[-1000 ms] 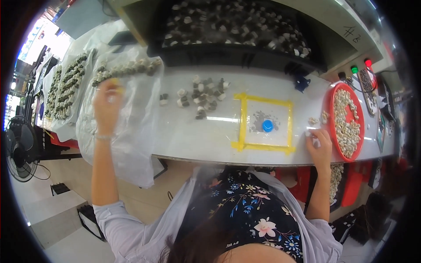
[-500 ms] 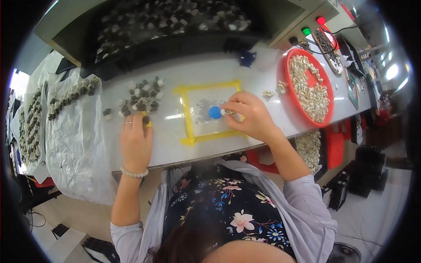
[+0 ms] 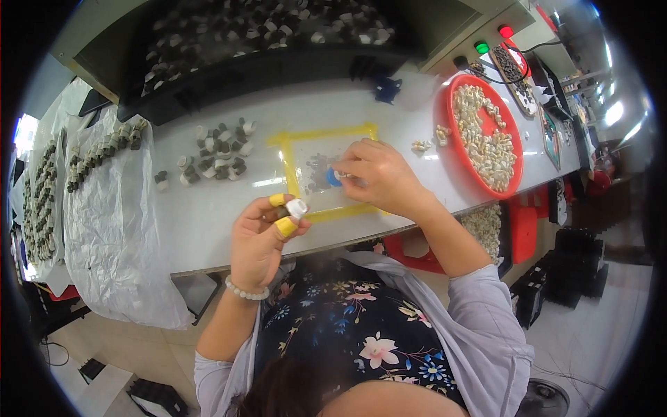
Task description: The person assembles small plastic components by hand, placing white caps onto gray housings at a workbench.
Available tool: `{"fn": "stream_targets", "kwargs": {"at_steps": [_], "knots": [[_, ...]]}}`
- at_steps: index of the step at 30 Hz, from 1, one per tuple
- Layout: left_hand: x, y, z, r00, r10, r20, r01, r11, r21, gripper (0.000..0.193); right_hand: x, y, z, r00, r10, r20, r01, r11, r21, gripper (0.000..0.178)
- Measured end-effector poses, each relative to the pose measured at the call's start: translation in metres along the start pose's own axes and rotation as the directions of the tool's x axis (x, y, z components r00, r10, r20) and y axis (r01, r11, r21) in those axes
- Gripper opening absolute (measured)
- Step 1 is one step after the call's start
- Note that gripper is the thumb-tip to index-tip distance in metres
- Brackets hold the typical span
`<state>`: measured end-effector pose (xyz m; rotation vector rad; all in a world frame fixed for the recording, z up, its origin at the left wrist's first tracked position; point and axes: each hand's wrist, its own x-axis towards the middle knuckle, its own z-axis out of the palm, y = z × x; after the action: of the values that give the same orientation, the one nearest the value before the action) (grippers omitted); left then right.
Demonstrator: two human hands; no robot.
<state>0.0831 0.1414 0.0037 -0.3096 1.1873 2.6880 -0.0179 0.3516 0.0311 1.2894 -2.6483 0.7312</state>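
Observation:
My left hand (image 3: 257,240), with yellow tape on the thumb and a fingertip, pinches a small white-and-dark cylindrical piece (image 3: 297,208) in front of the taped rectangle. Over that rectangle, my right hand (image 3: 385,177) is closed on a small round blue disc (image 3: 333,178); its fingers partly cover the disc, and I cannot make out what else they hold. Yellow tape (image 3: 286,167) frames a patch of the white tabletop bearing dark smudges. Left of it lies a loose pile of similar dark-and-white pieces (image 3: 222,149).
At the right stands a red basin (image 3: 518,170) of small whitish pieces, with a few loose ones (image 3: 421,146) beside it. Rows of dark pieces (image 3: 104,153) lie on plastic sheeting (image 3: 108,236) at the left. A machine with a dark tray (image 3: 264,83) spans the back.
My left hand has lifted away from the pile and come right and nearer me, now with a piece in its fingertips. The right hand has shifted slightly left, covering more of the blue disc.

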Motion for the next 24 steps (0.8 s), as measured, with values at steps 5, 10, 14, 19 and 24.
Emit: {"fn": "stream_targets", "kwargs": {"at_steps": [5,10,14,19,24], "knots": [[0.004,-0.012,0.008,0.996,-0.081,0.042,0.086,0.987,-0.137,0.027,-0.011,-0.006,-0.001,0.954,0.296,-0.047,-0.251,0.875,0.415,0.024],[0.007,-0.024,0.007,0.998,-0.038,0.052,0.045,0.989,-0.139,0.024,-0.016,-0.015,-0.004,0.927,0.373,0.033,-0.313,0.724,0.615,0.024],[0.009,-0.024,0.009,0.998,-0.028,0.05,0.037,0.982,-0.184,0.024,-0.015,-0.028,-0.006,0.919,0.382,0.1,-0.341,0.64,0.689,0.024],[0.009,-0.026,0.006,0.998,-0.039,0.044,0.047,0.981,-0.187,0.024,-0.011,-0.039,-0.011,0.928,0.354,0.113,-0.325,0.625,0.71,0.024],[0.01,-0.027,0.007,0.998,-0.048,0.035,0.053,0.983,-0.177,0.024,-0.011,-0.037,-0.007,0.946,0.312,0.085,-0.282,0.667,0.689,0.024]]}}
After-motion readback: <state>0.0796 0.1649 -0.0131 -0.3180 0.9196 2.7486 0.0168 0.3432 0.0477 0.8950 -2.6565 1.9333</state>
